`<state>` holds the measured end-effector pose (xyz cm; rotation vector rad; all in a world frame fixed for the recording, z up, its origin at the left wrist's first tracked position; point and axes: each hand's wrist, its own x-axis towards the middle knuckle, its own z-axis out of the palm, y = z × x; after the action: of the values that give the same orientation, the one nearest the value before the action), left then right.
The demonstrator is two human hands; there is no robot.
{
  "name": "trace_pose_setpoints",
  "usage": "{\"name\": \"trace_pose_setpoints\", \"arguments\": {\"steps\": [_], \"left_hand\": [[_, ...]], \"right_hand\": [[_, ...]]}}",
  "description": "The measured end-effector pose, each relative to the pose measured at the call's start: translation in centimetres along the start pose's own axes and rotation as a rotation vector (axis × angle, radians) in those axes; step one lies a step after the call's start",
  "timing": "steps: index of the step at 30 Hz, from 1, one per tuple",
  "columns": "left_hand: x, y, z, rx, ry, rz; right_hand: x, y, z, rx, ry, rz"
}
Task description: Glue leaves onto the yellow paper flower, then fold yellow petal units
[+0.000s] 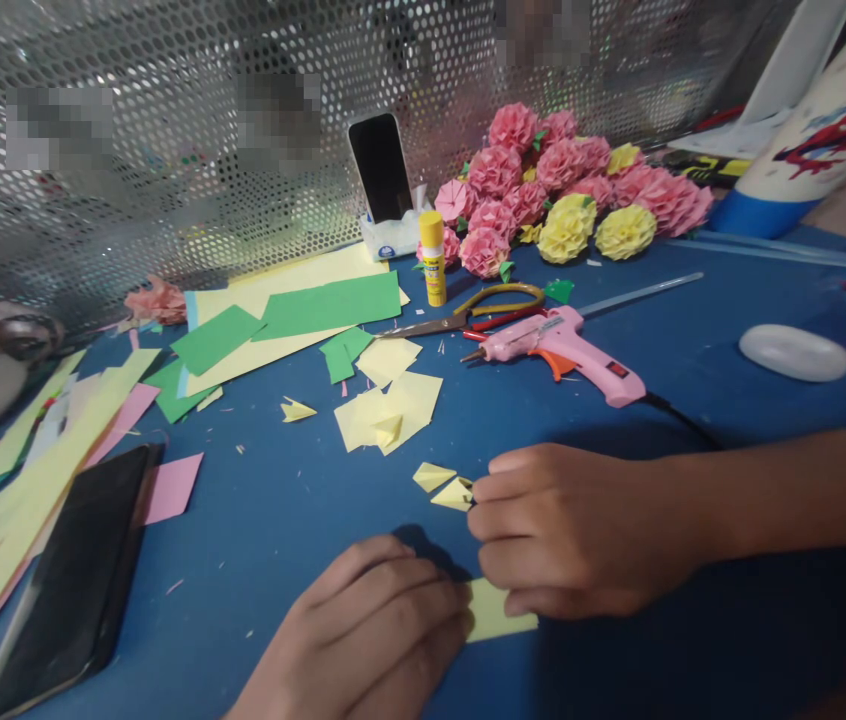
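A small piece of pale yellow paper (502, 612) lies on the blue tabletop between my hands. My left hand (374, 625) rests over its left end, fingers together and bent onto it. Curled just above the paper, my right hand (573, 530) overlaps its upper right edge; its fingertips are turned away, so what they grip is hidden. Touching or very close to the right knuckles are small folded yellow paper pieces (453, 494). Farther up lie yellow paper squares (412, 405) with a folded piece on top, and another folded yellow piece (297, 409) to their left.
A pink glue gun (565, 350), scissors (442, 325) and a glue stick (433, 260) lie or stand ahead. Pink and yellow paper flowers (520, 190) are piled behind. Paper strips (55, 480) and a dark phone (78, 580) are left; a white mouse (795, 353) is right.
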<state>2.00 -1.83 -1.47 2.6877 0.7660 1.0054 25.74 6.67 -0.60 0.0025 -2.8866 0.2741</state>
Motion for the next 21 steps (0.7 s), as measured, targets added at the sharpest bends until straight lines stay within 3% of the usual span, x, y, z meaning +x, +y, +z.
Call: {"name": "trace_pose_setpoints", "arguments": {"steps": [21], "left_hand": [[-0.12,0.0,0.07,0.018,-0.009,0.011]], "right_hand": [[-0.08,-0.01,-0.06,0.021,-0.025,-0.029]]}}
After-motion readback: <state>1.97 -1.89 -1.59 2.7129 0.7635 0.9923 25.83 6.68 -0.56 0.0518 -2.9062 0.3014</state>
